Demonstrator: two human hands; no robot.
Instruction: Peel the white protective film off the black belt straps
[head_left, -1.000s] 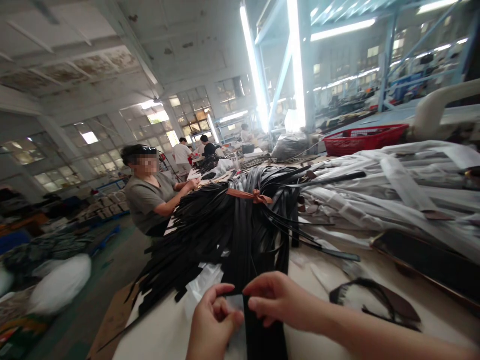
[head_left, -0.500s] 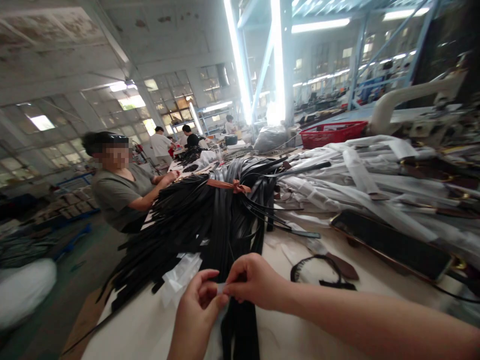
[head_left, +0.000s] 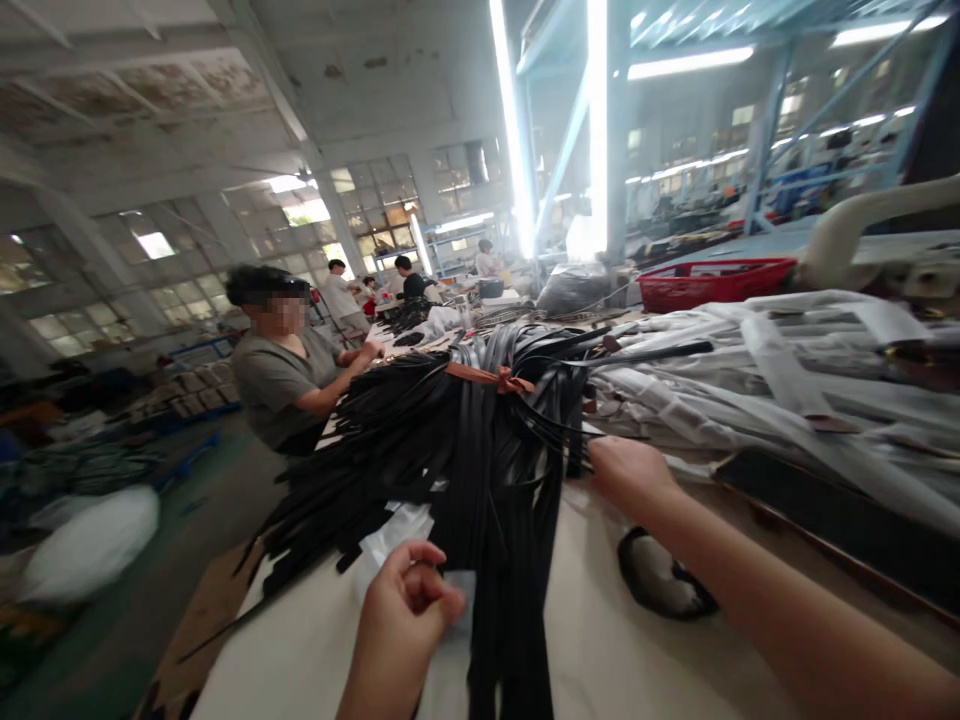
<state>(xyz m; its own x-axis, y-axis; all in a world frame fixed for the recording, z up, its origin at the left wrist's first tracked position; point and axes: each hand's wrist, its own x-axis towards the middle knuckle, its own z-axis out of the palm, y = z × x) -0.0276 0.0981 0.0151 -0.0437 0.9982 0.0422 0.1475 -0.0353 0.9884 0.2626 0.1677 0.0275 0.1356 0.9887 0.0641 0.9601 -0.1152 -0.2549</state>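
A big bundle of black straps [head_left: 465, 450] lies fanned out on the pale table [head_left: 600, 650], tied near its far end with a brown band [head_left: 491, 378]. My left hand [head_left: 409, 615] is at the near ends of the straps, thumb and fingers pinched on a clear plastic sleeve [head_left: 459, 592] beside one black strap [head_left: 517, 640]. My right hand [head_left: 626, 470] is stretched out to the right edge of the bundle, back of the hand towards me, touching the strap ends there. Its fingers are hidden.
White-wrapped belts [head_left: 787, 370] are heaped on the right, with a dark flat tray [head_left: 825, 510] before them and a red basket [head_left: 712, 280] behind. A black loop [head_left: 660, 585] lies under my right forearm. A co-worker [head_left: 277, 385] works at the table's left side; white sacks [head_left: 90, 540] sit on the floor.
My right hand has let go of the plastic sleeve and moved forward and right to the edge of the bundle. My left hand keeps its pinch.
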